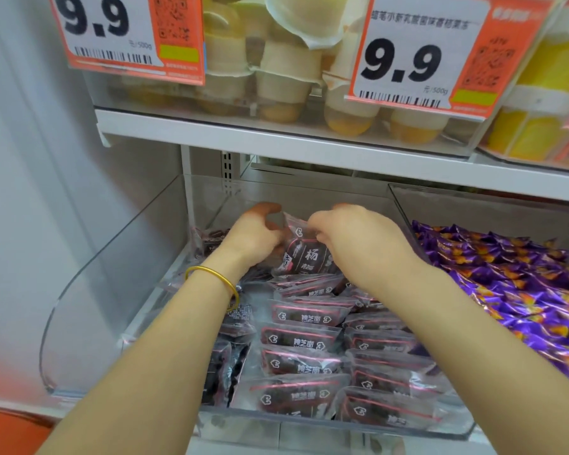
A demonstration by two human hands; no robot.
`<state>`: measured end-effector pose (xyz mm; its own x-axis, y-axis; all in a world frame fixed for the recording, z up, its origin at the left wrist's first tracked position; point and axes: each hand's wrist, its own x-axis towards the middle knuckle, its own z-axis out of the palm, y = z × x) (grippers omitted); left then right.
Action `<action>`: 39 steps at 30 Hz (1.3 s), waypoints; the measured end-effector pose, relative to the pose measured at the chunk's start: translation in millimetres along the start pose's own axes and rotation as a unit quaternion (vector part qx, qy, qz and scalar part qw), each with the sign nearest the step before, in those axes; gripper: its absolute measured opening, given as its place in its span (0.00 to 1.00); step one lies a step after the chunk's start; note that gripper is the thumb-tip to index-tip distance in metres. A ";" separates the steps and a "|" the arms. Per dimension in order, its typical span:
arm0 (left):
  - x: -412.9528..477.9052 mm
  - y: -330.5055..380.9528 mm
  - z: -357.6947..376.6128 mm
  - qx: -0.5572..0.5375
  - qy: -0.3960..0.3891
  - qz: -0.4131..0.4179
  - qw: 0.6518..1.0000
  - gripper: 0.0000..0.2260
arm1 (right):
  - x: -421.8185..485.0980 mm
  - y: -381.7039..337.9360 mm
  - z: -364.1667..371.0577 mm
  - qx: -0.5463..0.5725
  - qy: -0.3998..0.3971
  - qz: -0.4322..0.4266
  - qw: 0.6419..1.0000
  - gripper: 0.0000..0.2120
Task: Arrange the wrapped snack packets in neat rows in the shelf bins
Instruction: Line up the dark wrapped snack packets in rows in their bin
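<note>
Head view: nearest you, dark snack packets (296, 336) lie in overlapping rows inside the clear bin (335, 425). Past them, your left hand (253, 234) and right hand (358, 238) both pinch one upright packet (304, 251) toward the bin's back. Purple wrapped sweets (506, 284) fill the neighbouring bin on the right. Pudding cups (283, 77) sit on the shelf above.

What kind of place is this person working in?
Probably a snack shop or supermarket: orange-and-white price tags reading 9.9 hang above the white shelf, and clear plastic bins hold rows of dark wrapped snack packets beside shiny purple wrapped sweets.
</note>
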<state>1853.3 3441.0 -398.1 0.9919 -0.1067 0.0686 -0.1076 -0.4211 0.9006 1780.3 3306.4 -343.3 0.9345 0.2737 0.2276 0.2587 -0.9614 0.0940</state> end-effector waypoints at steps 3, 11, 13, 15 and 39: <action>0.0 0.7 2.8 -0.014 0.059 0.030 0.998 0.19 | -0.4 -9.1 -8.9 -0.029 -0.002 -0.009 1.000 0.16; -2.7 1.0 4.6 -0.154 0.049 0.024 0.986 0.16 | 0.1 -26.0 -3.4 -0.070 -0.021 0.015 0.997 0.15; -5.4 -2.9 1.5 -0.111 0.040 0.026 0.993 0.16 | 8.1 -17.6 1.6 -0.061 -0.035 0.019 0.997 0.15; -6.1 -8.4 -5.2 0.010 0.045 0.039 0.998 0.17 | 10.0 -12.1 8.1 -0.051 -0.048 0.015 0.997 0.12; -22.7 1.0 -35.9 0.391 -0.140 0.032 0.909 0.18 | 24.9 -4.2 26.3 -0.069 -0.125 -0.035 0.989 0.13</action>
<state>1833.0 3475.4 -383.3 0.9377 -0.3324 -0.1012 -0.2875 -0.9058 0.3111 1808.9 3316.5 -363.4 0.9512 0.3071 -0.0294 0.3051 -0.9223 0.2373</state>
